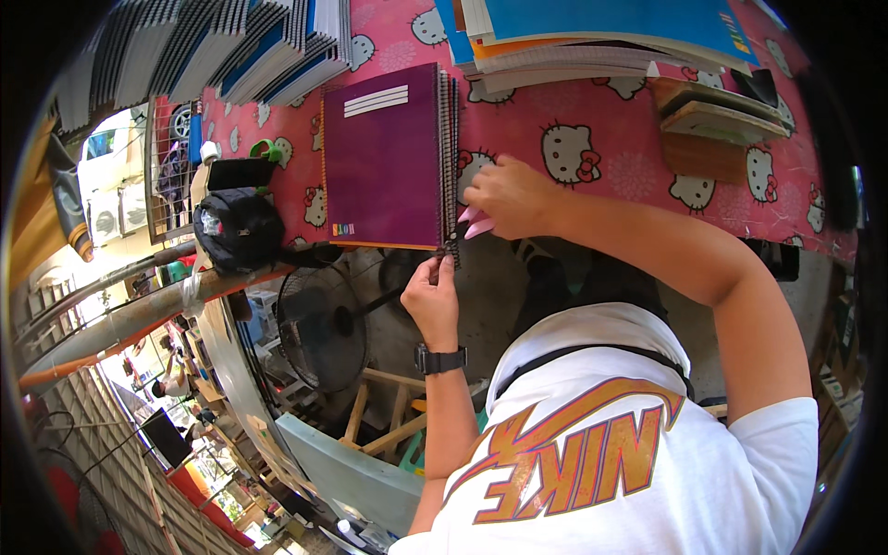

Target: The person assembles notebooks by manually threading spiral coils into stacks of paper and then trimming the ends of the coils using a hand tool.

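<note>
A purple-covered notebook (384, 166) lies on the table near its front edge, with orange showing along its left side. A black spiral coil (449, 148) runs down its right edge, and the coil's end sticks out past the lower corner. My left hand (431, 294) pinches that end from below, thumb and fingers together. My right hand (509, 196) is closed around a small pliers-like tool with pink handles (479, 225). The tool's dark tip is beside the coil near the lower corner; whether it touches the wire I cannot tell.
Stacked spiral notebooks (231, 46) stand at the far left, blue-covered ones (610, 23) at the far right. Wooden blocks (708, 139) lie on the pink patterned tablecloth (518, 125). A black bag (239, 231) sits at the table's left end, above a floor fan (322, 324).
</note>
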Motion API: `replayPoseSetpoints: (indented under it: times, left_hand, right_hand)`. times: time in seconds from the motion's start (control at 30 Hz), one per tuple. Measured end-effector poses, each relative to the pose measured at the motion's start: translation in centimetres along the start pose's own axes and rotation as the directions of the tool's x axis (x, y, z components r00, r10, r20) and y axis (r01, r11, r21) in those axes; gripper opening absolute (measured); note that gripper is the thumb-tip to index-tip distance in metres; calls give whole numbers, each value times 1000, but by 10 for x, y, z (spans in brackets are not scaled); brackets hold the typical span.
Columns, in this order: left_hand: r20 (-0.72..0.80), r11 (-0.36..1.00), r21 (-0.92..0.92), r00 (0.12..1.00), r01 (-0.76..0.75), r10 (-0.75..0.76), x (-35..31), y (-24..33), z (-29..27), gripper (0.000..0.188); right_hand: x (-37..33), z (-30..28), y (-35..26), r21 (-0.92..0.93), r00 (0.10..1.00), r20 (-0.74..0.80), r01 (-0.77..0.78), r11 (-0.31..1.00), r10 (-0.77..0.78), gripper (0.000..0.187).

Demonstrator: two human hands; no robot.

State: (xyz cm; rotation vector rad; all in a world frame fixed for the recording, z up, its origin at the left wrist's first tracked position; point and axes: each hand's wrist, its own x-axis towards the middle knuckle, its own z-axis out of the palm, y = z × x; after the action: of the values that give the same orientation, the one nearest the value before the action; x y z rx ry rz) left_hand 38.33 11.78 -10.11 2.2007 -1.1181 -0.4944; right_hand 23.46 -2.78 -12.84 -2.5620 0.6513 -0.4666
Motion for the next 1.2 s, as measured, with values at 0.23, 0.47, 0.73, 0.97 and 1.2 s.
replayPoseSetpoints:
  times: [0.23, 0.47, 0.73, 0.97, 1.2]
  left_hand:
    - [77, 975, -207, 995, 76, -62, -2, -25, 5, 27]
    - [27, 981, -189, 998, -44, 50, -1, -34, 9, 27]
    - [34, 962, -267, 998, 60, -53, -7, -27, 12, 29]
    - [44, 951, -299, 996, 81, -72, -9, -28, 13, 26]
    - [10, 971, -239, 1000, 3, -1, -5, -35, 16, 25]
  right_hand:
    - [-11, -6, 3, -170, 997, -66, 31, 985, -42, 27]
    - [-5, 2, -11, -113, 997, -71, -14, 994, 6, 27]
    - [-26, -1, 5, -100, 986, -130, -116, 988, 102, 29]
    - [-16, 3, -17, -189, 998, -57, -15, 982, 4, 29]
    - [-9, 8, -6, -73, 996, 76, -28, 997, 34, 21]
